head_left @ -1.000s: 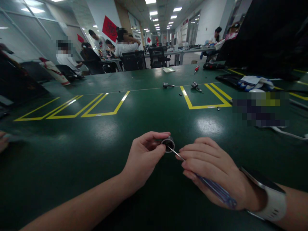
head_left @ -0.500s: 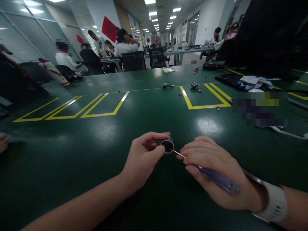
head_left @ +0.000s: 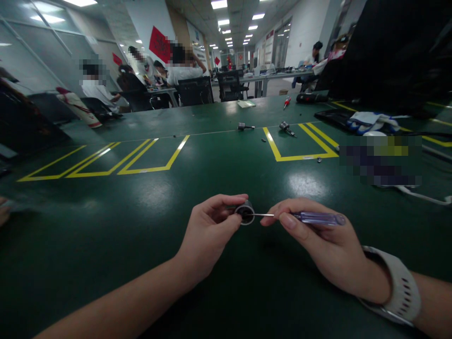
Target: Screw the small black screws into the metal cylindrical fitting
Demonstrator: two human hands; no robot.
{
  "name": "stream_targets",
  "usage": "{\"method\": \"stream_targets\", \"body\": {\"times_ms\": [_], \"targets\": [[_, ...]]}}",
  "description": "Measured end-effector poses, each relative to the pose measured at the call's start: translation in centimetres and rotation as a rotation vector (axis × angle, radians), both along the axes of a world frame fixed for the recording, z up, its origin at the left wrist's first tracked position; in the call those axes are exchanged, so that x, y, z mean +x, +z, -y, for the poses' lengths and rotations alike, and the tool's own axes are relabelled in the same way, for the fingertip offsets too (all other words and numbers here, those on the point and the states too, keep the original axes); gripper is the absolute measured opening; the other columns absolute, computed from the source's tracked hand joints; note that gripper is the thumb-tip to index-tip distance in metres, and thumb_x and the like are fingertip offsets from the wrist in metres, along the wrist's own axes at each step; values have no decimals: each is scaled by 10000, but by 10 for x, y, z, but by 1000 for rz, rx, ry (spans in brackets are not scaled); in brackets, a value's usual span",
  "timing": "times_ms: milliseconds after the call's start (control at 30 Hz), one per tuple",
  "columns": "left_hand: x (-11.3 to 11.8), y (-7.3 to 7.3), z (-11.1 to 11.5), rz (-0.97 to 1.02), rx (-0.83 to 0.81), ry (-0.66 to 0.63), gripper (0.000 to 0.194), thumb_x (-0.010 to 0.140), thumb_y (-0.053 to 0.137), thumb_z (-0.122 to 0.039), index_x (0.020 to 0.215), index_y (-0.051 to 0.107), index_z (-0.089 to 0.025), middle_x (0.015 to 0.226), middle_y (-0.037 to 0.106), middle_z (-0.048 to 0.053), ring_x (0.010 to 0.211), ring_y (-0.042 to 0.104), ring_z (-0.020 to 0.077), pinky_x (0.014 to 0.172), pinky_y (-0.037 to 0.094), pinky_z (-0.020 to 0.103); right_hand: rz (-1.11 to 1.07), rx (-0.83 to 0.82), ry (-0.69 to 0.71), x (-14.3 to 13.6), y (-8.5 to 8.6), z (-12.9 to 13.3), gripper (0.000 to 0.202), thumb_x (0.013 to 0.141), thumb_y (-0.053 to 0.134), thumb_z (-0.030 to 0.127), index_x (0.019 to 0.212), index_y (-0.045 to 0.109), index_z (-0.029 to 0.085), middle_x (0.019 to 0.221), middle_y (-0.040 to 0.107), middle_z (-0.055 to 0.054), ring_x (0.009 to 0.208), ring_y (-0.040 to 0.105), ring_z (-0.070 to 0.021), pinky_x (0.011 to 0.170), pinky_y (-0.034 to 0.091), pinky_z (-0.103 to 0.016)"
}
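Observation:
Between the thumb and fingers of my left hand (head_left: 212,228) is a small round metal cup-like part (head_left: 249,208), its open end facing right and toward me. My right hand (head_left: 318,240) grips a screwdriver (head_left: 319,218) with a clear purple handle. Its thin shaft runs level to the left, and the tip reaches into the part's opening. What the tip touches inside is too dark to make out. Both hands are just above the green tabletop (head_left: 141,245).
Farther back lie a metal cylinder with a shaft (head_left: 245,126) and a similar piece (head_left: 287,128) inside yellow tape (head_left: 303,157). A red screwdriver (head_left: 286,102), a glove (head_left: 372,122) and a white cable (head_left: 423,196) are also there. Another person's hand (head_left: 4,211) shows at the left edge.
My right hand has turned, raising the screwdriver's handle from a downward slant to nearly level. The tip stays in the part's opening. My left hand holds almost still.

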State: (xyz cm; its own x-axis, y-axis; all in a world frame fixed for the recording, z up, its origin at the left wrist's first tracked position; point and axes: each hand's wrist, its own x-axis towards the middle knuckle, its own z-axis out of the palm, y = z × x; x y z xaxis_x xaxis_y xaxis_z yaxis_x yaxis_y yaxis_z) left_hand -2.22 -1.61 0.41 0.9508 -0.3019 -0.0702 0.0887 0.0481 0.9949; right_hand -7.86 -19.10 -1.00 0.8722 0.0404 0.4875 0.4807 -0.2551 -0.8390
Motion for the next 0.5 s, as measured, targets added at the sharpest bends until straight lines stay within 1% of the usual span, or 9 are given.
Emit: {"method": "stream_targets", "body": {"times_ms": [133, 233, 367, 500], "targets": [[0, 0, -1, -2, -15, 3, 193, 683, 646, -49, 820, 703, -173, 971, 723, 36, 852, 665, 142, 755, 527, 235, -16, -6, -33, 0, -1, 0, 127, 887, 528, 213, 939, 644, 219, 848, 693, -26, 815, 661, -163, 651, 540, -250], [1, 0, -1, -3, -20, 7, 189, 692, 646, -62, 834, 704, -173, 967, 722, 39, 845, 665, 145, 756, 531, 247, -23, 11, -54, 0, -1, 0, 130, 890, 528, 233, 939, 647, 221, 841, 693, -28, 814, 659, -169, 678, 540, -271], [2, 1, -1, -20, -22, 20, 181, 692, 657, -79, 840, 708, -170, 968, 721, 47, 839, 664, 155, 764, 532, 269, -61, 105, -22, 1, -4, 0, 122, 887, 538, 242, 936, 648, 223, 847, 696, -27, 828, 658, -173, 760, 529, -312], [2, 1, -2, -28, -26, 14, 177, 700, 658, -87, 840, 710, -182, 965, 721, 38, 819, 662, 141, 754, 530, 256, -119, 227, 32, 4, -7, 0, 110, 882, 547, 258, 933, 634, 214, 847, 699, -27, 839, 656, -176, 775, 521, -332]]}}
